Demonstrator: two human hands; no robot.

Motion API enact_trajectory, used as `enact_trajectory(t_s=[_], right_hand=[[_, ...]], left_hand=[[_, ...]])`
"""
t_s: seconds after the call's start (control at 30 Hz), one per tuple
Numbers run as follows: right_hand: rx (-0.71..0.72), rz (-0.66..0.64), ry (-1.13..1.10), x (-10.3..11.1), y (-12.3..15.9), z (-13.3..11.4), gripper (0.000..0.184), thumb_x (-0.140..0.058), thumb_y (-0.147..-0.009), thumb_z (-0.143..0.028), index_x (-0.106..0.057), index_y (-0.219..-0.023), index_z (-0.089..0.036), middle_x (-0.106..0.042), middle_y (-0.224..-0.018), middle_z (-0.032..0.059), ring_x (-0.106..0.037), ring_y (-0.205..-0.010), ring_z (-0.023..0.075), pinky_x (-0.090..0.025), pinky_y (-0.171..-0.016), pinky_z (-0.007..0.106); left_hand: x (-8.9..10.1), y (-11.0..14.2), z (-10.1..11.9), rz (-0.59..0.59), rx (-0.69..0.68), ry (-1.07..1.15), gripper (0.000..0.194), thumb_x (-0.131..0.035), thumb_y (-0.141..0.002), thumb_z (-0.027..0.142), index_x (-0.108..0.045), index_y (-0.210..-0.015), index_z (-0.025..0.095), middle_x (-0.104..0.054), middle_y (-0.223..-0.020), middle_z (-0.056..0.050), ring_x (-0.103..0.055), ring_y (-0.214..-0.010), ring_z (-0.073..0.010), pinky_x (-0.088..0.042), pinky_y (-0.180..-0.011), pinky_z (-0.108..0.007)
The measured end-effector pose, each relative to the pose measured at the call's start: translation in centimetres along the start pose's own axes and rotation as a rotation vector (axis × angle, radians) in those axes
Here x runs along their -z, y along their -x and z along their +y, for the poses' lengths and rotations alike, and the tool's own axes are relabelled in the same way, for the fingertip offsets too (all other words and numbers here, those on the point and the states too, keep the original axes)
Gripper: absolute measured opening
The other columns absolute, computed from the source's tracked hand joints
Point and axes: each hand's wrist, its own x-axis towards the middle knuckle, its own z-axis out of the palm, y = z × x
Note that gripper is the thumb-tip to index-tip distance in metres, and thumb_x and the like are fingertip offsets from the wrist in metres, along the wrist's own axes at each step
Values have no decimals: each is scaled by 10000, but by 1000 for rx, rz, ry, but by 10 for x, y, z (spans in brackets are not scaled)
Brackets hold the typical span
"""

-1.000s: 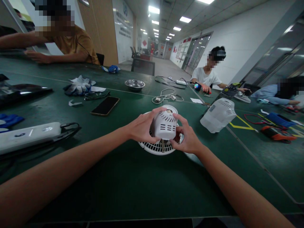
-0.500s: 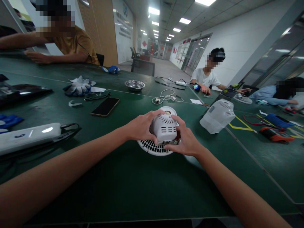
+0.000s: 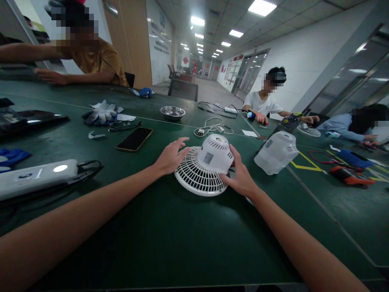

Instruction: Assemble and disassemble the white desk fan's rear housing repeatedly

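A white slotted fan motor cover sits tilted over the white round fan grille on the green table, its label side towards me. My right hand grips the cover's right side, with the thumb at the lower edge and fingers behind it. At the grille's left rim is my left hand, its fingers apart and off the cover; whether the fingertips touch the rim I cannot tell. What lies under the cover is hidden.
Left of my arms lie a phone, a white power strip and gloves. Beyond the grille are a metal bowl and a white cable. A translucent white housing stands right. Co-workers sit around the table.
The motor cover has turned, so its label now shows instead of the rectangular slots. My left hand has let go and moved left; my right hand still holds the cover.
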Motion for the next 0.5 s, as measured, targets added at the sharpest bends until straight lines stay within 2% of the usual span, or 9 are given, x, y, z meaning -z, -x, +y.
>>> enact_trajectory(t_s=[0.07,0.13,0.23,0.3,0.4,0.47,0.5], right_hand=[[-44,-16,-56,0,0,2,1091,-826,-764,-409,-191,-1648,-336,-459,-1599,151,-625,-1259,392,-522,-1051,664],[-89,-5,-134,1,1,1,1100,-871,-724,-418,-254,-1630,-329,-609,-1441,137,-669,-1171,370,-533,-1030,667],[-170,54,-356,0,1,-4,1105,-900,-691,-409,-291,-1610,-326,-719,-1242,94,-706,-1093,346,-567,-990,628],[-253,137,-564,-3,0,-10,1057,-879,-717,-414,-292,-1593,-338,-742,-1184,67,-734,-1029,319,-606,-930,566],[-401,199,-854,-11,-1,-21,750,-756,-823,-491,-427,-1481,-342,-759,-1143,33,-750,-973,292,-636,-832,506],[-470,127,-973,-16,0,-25,514,-647,-878,-569,-575,-1314,-307,-773,-1082,27,-748,-973,290,-637,-796,497],[-484,72,-998,-17,1,-26,465,-601,-891,-608,-626,-1229,-290,-780,-1022,29,-748,-962,292,-637,-780,495]], left_hand=[[-1,-1,-4,-55,88,72,565,-383,-1044,553,-573,-1416,173,-717,-1271,-128,-683,-1145,-289,-510,-998,-454],[-1,-1,-8,-52,140,189,567,-403,-1030,575,-613,-1363,168,-741,-1234,-122,-712,-1084,-277,-535,-950,-419],[2,-3,-14,46,144,486,593,-422,-1010,615,-631,-1313,149,-760,-1181,-127,-732,-1029,-267,-570,-884,-391],[5,-6,-16,146,80,617,591,-415,-1007,628,-662,-1252,150,-765,-1145,-129,-728,-1016,-259,-581,-867,-378],[6,-7,-11,189,-17,599,532,-521,-968,636,-719,-1119,166,-769,-1114,-120,-715,-1020,-255,-587,-882,-375],[3,-4,-2,129,-8,606,475,-688,-894,589,-721,-1089,158,-777,-1104,-111,-725,-1022,-262,-596,-913,-398],[1,-1,3,125,21,624,457,-734,-872,560,-715,-1087,157,-784,-1077,-103,-737,-993,-260,-608,-901,-407]])
